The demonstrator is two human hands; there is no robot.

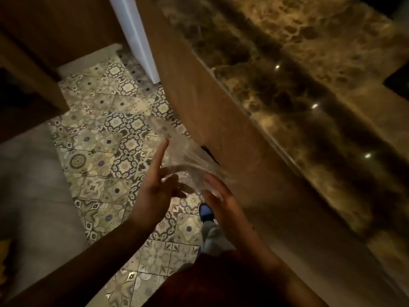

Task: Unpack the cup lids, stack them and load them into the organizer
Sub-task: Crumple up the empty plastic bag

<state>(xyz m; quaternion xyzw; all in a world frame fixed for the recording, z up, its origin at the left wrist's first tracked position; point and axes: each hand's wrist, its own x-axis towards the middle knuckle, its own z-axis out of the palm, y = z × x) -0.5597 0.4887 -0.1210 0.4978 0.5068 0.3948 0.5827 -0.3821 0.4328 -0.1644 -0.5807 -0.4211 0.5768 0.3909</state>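
Clear plastic wrap (188, 158), crumpled and see-through, hangs in the middle of the frame between two bare hands, above a patterned tile floor (106, 134). No cup lids can be made out inside it; the film is blurred and only its glints and folds show.

The left hand (158, 185) sits just left of the wrap's lower end. Its index finger points straight up toward the upper part of the film, the tip touching or just beside the film's left edge; I cannot tell which. Its other fingers (168, 176) curl inward around the lower bunch of plastic, so this hand seems to grip the wrap there, though the blur makes the contact uncertain.

The right hand (218, 200) lies at the lower right of the wrap, palm turned toward the left hand, fingers fairly straight and spread. Their tips reach the bottom right edge of the film, apparently touching it from the side without closing round it.

To the right of both hands a brown panel (212, 111) runs diagonally from top centre to lower right, and beyond it a dark marbled counter (298, 85) with small light reflections fills the upper right of the frame. A blue shoe (205, 212) and a grey trouser leg (212, 235) show below the hands. A white upright edge (137, 38) stands at top centre.
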